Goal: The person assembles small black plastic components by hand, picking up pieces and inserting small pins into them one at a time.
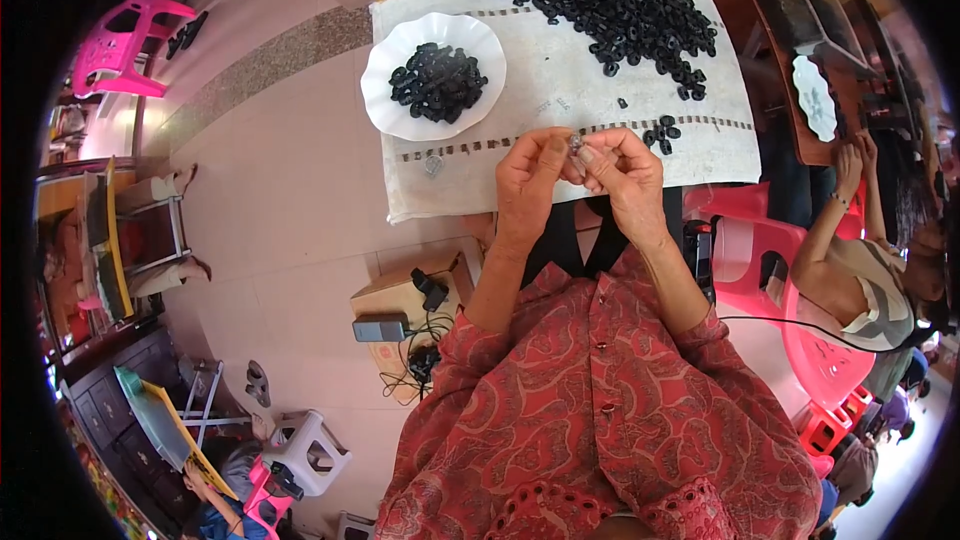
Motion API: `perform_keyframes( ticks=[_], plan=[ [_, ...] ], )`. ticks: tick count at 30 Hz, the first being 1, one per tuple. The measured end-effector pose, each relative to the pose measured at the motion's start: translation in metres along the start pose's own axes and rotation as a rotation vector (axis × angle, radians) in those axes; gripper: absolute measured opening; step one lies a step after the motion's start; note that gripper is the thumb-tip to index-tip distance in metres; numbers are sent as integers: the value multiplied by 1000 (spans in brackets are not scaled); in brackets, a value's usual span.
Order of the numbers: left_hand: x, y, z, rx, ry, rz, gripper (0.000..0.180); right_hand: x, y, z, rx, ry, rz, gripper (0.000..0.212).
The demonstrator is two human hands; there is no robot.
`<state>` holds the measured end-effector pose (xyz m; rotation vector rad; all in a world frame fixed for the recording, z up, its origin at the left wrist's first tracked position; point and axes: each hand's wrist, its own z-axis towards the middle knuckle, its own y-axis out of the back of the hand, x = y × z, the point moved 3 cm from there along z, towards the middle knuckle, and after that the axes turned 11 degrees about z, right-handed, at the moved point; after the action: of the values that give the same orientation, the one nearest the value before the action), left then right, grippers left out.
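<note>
My left hand (532,175) and my right hand (627,180) meet over the near edge of a white cloth (440,190) on the table. Their thumbs and fingertips pinch a tiny greyish piece (575,143) between them, too small to name. To the left stands a white scalloped plate (378,90) holding a heap of small black ring-like parts (438,83). Beyond my hands spreads a large pile of similar black parts (610,0). A small group of them (662,133) lies just right of my right hand. Small clear bits (432,165) rest on the cloth.
Below the table's left side, a cardboard box (455,285) carries a grey device (381,328) and tangled black cables (420,360). A pink chair (750,250) stands at the right, near a person seated at another table. Other people sit at the left.
</note>
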<state>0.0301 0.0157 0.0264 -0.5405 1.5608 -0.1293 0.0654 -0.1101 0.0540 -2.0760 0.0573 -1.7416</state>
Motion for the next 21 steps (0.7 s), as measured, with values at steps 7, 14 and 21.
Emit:
perform_keyframes(
  ticks=[7, 14, 21],
  plan=[
    [3, 1, 1, 51, -56, -54, 18, 3, -3, -2, -12, 3, -25, 10],
    [-5, 3, 0, 106, -78, 82, 19, 1, 4, -3, 22, -7, -62, 10],
    [-5, 6, -1, 68, -24, 123, 17, -2, 2, -3, 111, 35, -190, 11]
  ],
)
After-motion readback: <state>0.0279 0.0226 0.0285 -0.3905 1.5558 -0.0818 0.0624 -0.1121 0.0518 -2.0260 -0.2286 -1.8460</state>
